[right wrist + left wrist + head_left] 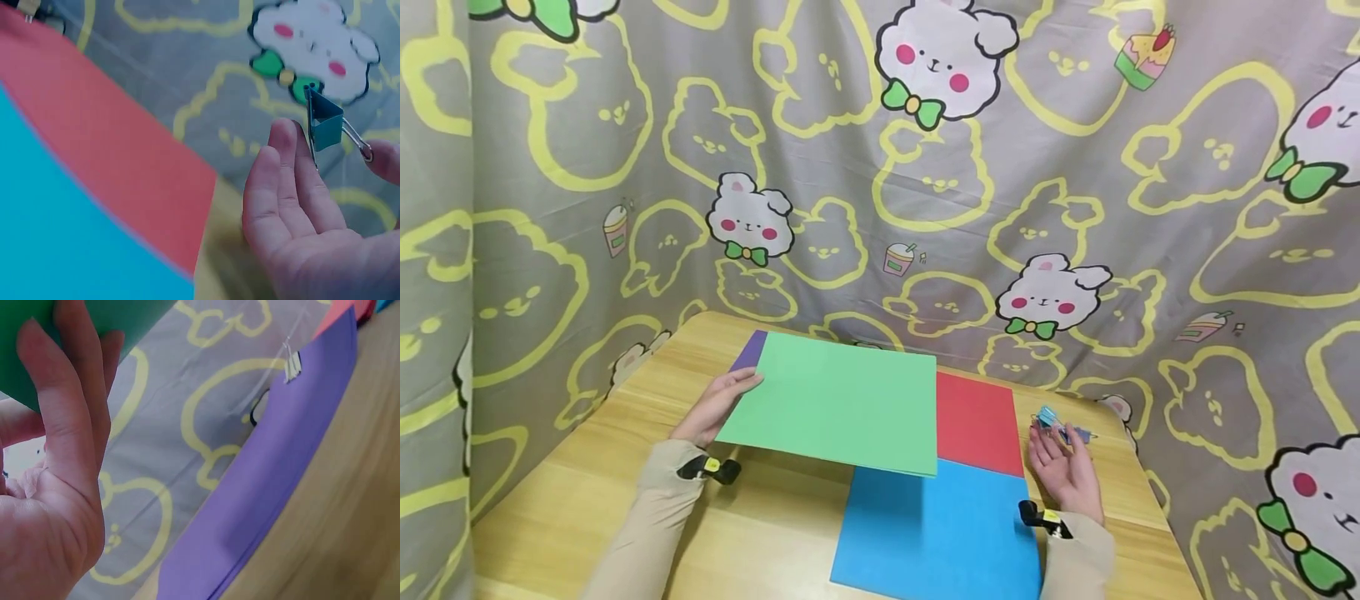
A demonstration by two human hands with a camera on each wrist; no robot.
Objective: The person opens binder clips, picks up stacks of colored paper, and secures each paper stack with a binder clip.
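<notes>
My left hand (718, 404) grips a stack of green sheets (842, 400) by its left edge, thumb on top, and holds it tilted above the table. In the left wrist view the fingers (62, 412) lie against the green underside. My right hand (1066, 471), palm up at the right, pinches a teal binder clip (328, 128) by its wire handles between thumb and fingers. Beyond the green sheets lie purple sheets (250, 500), with a white-handled clip (292, 367) on their far edge.
Red sheets (977, 421) and blue sheets (940, 533) lie on the wooden table (587, 492), partly overlapped by the green stack in the head view. A blue-violet clip (1081, 435) is behind the right hand. A patterned curtain (850, 175) closes off the back and sides.
</notes>
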